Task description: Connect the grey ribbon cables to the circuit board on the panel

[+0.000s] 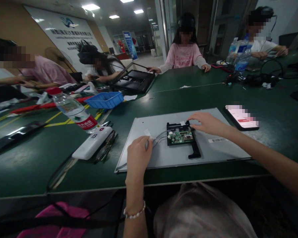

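Pinching grey cables (160,136) at circuit board's (179,137) nine o'clock, left hand (139,150) grip near-closed; right hand (207,123) half-spread, two o'clock. Best avoid tugging.

Green circuit board (180,136), seated in its black bracket (195,149), right between both hands!
Grey cables (161,136) run from its left edge into the left fingers (149,141); bracket corner by the right fingertips (190,117); pale panel (213,152) flat beneath.
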`<state>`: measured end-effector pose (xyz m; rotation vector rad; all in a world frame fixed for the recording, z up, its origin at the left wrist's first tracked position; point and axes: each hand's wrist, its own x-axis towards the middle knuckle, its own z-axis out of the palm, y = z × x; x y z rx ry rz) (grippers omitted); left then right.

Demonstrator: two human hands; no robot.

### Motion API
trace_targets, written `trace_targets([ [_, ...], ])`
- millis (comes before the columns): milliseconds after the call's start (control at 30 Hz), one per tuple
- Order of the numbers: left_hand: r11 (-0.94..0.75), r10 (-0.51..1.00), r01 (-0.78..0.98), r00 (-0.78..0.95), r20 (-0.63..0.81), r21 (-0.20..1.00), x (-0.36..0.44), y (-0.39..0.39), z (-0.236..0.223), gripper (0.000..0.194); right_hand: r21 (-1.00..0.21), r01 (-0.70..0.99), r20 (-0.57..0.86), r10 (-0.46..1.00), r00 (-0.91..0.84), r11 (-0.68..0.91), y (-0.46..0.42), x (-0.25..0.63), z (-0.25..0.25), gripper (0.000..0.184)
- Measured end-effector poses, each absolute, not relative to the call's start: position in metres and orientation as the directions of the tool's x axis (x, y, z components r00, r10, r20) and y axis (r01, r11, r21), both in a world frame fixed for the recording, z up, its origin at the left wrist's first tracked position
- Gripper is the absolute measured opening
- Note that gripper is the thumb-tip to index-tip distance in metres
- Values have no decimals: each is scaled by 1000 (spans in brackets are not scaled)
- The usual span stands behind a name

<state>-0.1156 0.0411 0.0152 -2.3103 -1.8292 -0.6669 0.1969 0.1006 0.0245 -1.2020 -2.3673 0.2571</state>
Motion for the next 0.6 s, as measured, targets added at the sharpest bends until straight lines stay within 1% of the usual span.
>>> trace_targets([
  [67, -264, 893, 947, 169, 416, 182, -117, 42, 15, 28, -342, 684, 313, 765, -563, 644, 110, 183, 24, 28],
  [167, -281, 889, 941, 181, 420, 189, -119, 43, 13, 27, -340, 673, 280, 754, -594, 657, 125, 171, 17, 25],
  [333, -290, 888, 936, 185, 421, 199, -119, 41, 11, 26, -314, 714, 278, 780, -561, 625, 136, 166, 12, 21],
  [533, -299, 881, 930, 182, 437, 215, -117, 41, 13, 27, -265, 785, 373, 810, -452, 560, 130, 191, 28, 27],
  [600, -296, 882, 929, 176, 438, 223, -116, 41, 13, 28, -247, 806, 366, 822, -437, 538, 130, 206, 23, 28],
])
